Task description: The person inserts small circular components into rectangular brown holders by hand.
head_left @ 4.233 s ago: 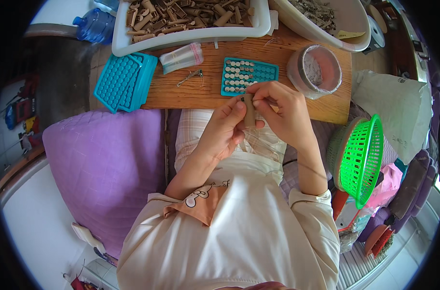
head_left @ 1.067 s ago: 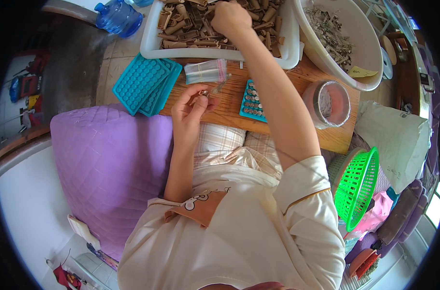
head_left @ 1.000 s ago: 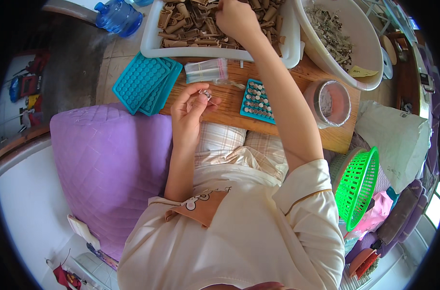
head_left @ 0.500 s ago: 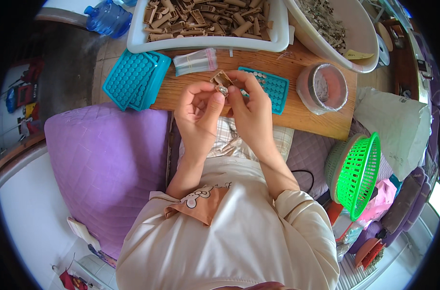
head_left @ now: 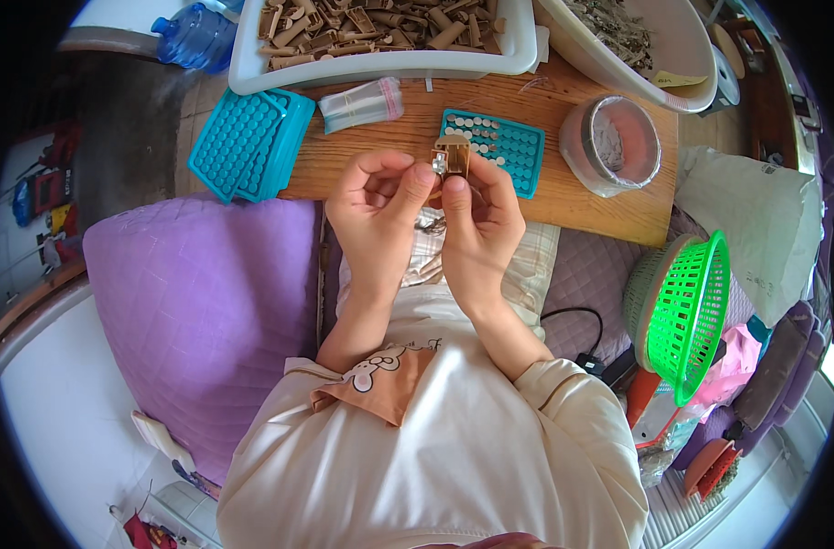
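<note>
Between my hands, above the near edge of the wooden table, is a small brown plastic casing (head_left: 456,156), its hollow side showing. My right hand (head_left: 483,224) grips it between thumb and fingers. A small shiny, clear-and-metal part (head_left: 440,163) is pinched in the fingertips of my left hand (head_left: 377,215), right against the casing's left side. Whether the part sits inside the casing or only touches it, I cannot tell. Just beyond my right hand lies a teal tray (head_left: 518,151) with round pockets, some holding small pale and silvery discs.
A white bin (head_left: 389,66) of brown casings stands at the back, beside a large tub (head_left: 609,82) of small metal-and-clear parts. Stacked teal trays (head_left: 243,146), plastic bags (head_left: 362,105) and a pink-and-white bucket (head_left: 609,146) surround my hands. A green basket (head_left: 687,316) is at right.
The casing has moved right and turned more upright, its hollow now showing. My right hand has shifted its grip lower. The left hand keeps the shiny part against it. The whole view has shifted slightly.
</note>
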Available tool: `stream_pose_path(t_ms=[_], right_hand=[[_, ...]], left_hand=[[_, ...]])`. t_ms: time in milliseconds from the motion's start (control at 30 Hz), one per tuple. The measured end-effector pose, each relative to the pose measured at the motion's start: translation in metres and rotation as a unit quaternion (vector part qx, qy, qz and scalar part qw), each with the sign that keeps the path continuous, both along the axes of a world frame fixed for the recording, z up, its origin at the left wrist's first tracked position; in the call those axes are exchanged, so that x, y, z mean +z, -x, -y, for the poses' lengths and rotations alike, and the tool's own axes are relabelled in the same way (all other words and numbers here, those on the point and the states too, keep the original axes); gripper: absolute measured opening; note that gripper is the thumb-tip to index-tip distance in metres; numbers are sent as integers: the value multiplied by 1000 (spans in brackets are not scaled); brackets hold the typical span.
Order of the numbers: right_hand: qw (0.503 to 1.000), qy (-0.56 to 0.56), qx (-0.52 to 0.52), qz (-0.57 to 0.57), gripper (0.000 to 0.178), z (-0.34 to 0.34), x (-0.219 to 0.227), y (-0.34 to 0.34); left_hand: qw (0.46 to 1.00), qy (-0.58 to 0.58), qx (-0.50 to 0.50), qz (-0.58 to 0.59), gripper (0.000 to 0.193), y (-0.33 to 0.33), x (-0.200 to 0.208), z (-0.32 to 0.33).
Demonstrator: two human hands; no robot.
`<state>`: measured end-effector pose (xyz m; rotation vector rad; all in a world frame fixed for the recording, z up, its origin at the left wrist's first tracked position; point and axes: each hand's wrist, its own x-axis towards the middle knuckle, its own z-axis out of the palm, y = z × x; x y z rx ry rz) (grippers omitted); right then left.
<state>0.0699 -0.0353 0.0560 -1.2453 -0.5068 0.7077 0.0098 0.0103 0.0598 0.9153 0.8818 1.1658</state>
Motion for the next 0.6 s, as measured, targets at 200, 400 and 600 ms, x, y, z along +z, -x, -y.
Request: stream_pose_path(t_ms=[200, 400, 600], right_hand=[[998, -30, -47, 10, 22, 3, 5, 7], [991, -85, -106, 18, 27, 4, -3, 15], [993, -65, -87, 36, 28, 8, -3, 15]], left_hand=[[995, -86, 47, -28, 17, -8, 7, 14], [944, -278, 125, -123, 19, -8, -9, 17], [877, -415, 140, -198, 23, -5, -10, 14]])
